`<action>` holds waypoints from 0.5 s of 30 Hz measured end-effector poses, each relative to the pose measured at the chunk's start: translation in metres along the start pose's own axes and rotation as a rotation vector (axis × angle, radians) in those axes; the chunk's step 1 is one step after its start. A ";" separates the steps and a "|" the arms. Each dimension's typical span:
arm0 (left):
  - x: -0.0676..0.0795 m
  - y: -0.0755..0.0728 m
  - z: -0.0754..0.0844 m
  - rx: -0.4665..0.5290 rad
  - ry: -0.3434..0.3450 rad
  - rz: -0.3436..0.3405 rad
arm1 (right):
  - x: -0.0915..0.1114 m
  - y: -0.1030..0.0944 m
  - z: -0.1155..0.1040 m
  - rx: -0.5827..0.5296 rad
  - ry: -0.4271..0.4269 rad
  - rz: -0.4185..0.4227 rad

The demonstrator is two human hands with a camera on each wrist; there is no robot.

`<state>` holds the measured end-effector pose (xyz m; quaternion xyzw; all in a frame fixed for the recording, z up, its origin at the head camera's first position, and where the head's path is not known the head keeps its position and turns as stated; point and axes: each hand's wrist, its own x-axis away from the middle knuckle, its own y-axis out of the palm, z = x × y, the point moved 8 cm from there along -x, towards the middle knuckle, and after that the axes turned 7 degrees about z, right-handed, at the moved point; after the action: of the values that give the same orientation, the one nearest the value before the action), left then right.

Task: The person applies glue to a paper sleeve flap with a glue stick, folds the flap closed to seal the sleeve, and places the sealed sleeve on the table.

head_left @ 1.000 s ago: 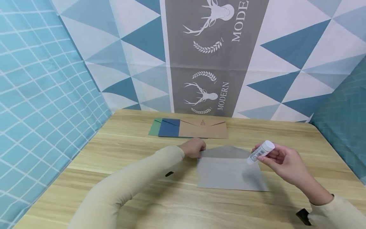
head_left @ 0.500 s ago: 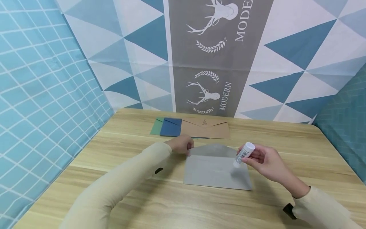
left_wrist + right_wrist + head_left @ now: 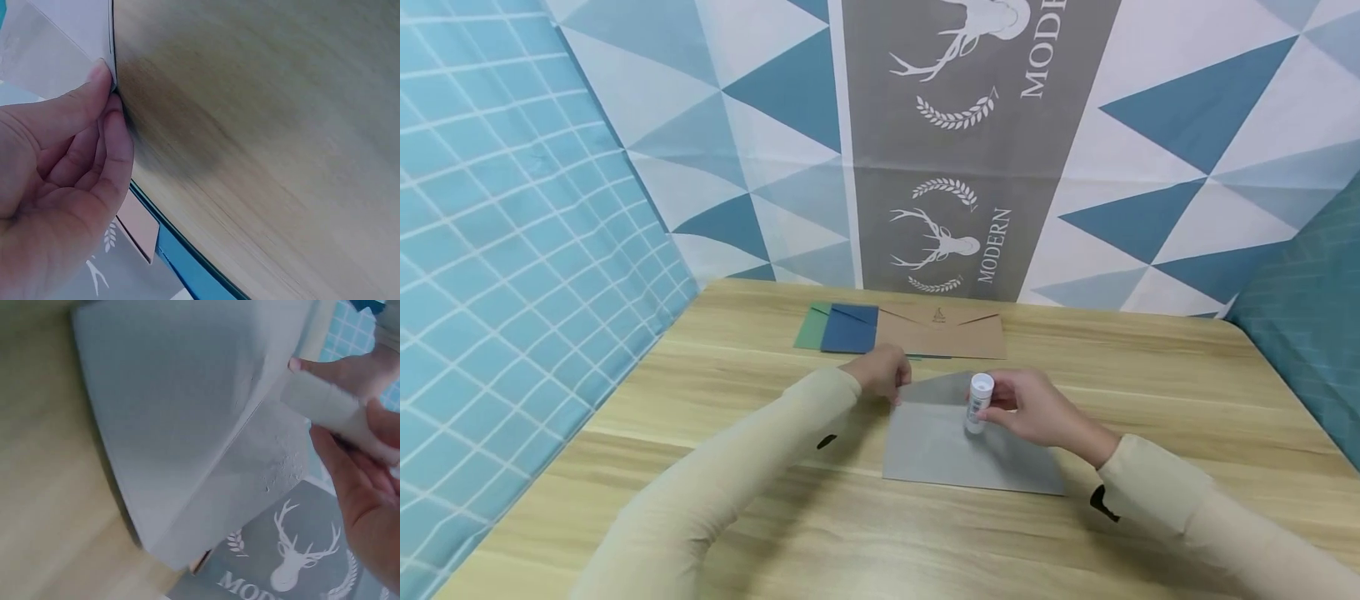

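Observation:
A grey envelope (image 3: 940,454) lies on the wooden table with its flap unfolded towards the back. My left hand (image 3: 883,372) pinches its left corner at the fold between thumb and forefinger, plainly seen in the left wrist view. Over the envelope, my right hand (image 3: 1033,408) holds a white glue stick (image 3: 977,404) nearly upright. Whether its lower end touches the paper cannot be told. In the right wrist view the flap (image 3: 250,469) carries small glue-like smears near its edge, and the glue stick (image 3: 331,406) sits between thumb and fingers.
Green (image 3: 810,328), blue (image 3: 850,330) and brown (image 3: 940,335) envelopes lie overlapping near the table's back edge, behind the left hand. A patterned cloth wall (image 3: 940,150) rises behind the table. Blue grid cloth (image 3: 535,217) borders the left side.
My right hand has moved left with the glue stick, from the envelope's right side to over its middle. The stick has turned more upright. My left hand has kept its pinch on the corner.

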<state>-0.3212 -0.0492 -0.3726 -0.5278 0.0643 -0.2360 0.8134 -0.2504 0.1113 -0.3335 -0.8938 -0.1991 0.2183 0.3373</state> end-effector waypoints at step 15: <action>-0.005 0.001 0.002 -0.060 -0.027 -0.001 | -0.020 0.033 -0.008 -0.047 -0.100 -0.156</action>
<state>-0.3242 -0.0454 -0.3739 -0.5550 0.0602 -0.2271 0.7980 -0.2557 0.0745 -0.3458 -0.8712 -0.2899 0.2308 0.3220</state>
